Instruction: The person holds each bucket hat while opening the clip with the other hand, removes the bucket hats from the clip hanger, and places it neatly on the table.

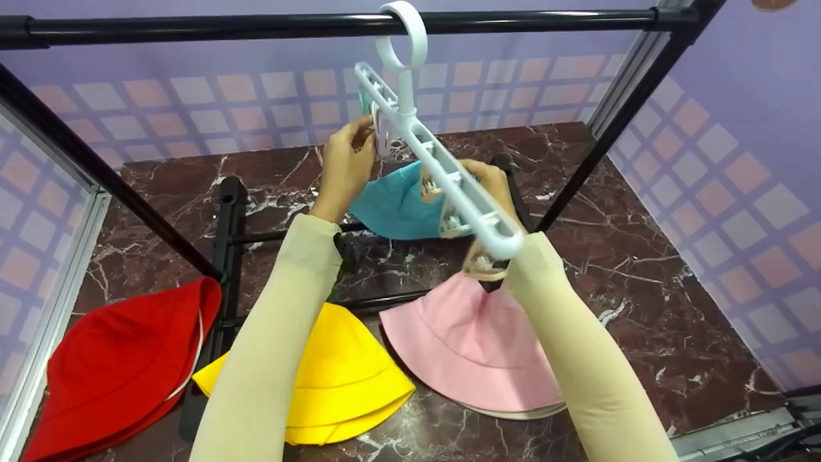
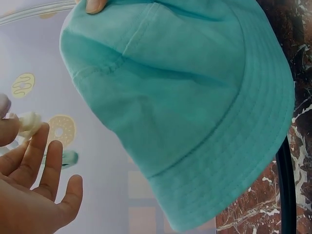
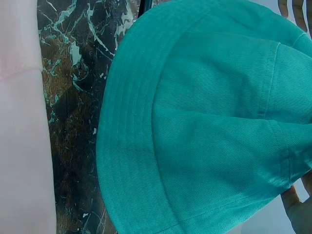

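Note:
A white clip hanger (image 1: pixel 442 160) hangs by its ring from a black rod. My left hand (image 1: pixel 349 157) pinches a pale clip (image 2: pixel 30 124) on the hanger's far half. My right hand (image 1: pixel 492 183) grips a turquoise bucket hat (image 1: pixel 397 202) by its crown, below the hanger bar. In the left wrist view, the right thumb (image 2: pixel 95 6) presses on the top of the hat, whose brim points down. The hat fills much of the right wrist view, with fingers (image 3: pixel 295 204) at its crown. The bar hides part of the right hand in the head view.
A red hat (image 1: pixel 128 366), a yellow hat (image 1: pixel 340 378) and a pink hat (image 1: pixel 474 346) lie near the black rack's base on a dark red marbled surface. The black rod (image 1: pixel 211 29) crosses the top. Beige clips (image 1: pixel 485 263) hang from the bar's near half.

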Demonstrator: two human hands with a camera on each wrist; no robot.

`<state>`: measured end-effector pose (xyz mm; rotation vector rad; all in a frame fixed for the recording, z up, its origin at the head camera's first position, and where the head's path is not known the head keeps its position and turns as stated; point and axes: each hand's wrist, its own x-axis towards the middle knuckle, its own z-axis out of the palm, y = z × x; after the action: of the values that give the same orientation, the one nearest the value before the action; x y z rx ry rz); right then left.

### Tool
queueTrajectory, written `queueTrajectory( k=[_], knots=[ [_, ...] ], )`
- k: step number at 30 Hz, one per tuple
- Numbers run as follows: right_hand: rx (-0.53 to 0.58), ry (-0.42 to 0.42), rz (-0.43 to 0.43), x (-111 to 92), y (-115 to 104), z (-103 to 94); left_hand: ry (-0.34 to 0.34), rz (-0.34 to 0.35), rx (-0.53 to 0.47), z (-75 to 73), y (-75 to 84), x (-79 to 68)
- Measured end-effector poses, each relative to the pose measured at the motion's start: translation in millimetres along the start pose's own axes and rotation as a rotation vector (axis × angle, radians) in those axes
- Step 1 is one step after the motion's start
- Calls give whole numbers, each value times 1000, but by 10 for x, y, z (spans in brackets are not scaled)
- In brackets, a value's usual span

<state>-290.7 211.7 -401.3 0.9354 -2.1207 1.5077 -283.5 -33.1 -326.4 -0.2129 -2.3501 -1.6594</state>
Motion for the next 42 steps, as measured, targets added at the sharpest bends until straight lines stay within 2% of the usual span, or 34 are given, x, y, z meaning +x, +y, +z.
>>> queueTrajectory(
  k=[1,2,3,5,9,18,23,27,35,39,42],
  knots=[
    [-87,85,183,15,-201,34,3,3,-1,-3,-7,-1],
    [-144,95,282,36,-276,58,8,7,0,-9,-14,-5],
    [-217,105,314,51,-313,77,11,15,10,-13,-22,-9],
    [-267,130,355,62,-360,113,17,32,32,-19,-42,-23],
    [-276,164,320,51,-352,120,2,42,45,-26,-118,-60],
    [-260,169,316,26,-339,67,-42,50,-39,-56,-284,-128],
    [-276,182,340,20,-376,31,-78,-11,0,-108,-356,-200],
    [-268,205,354,13,-403,-12,-103,-39,-14,-133,-440,-251],
    [-247,232,360,-26,-408,-117,-71,30,-25,-132,-579,-394],
    [-232,235,357,-53,-438,-180,-75,9,-45,-93,-608,-463],
    [-233,223,350,-82,-475,-218,-78,22,-52,-62,-626,-524]
  ],
)
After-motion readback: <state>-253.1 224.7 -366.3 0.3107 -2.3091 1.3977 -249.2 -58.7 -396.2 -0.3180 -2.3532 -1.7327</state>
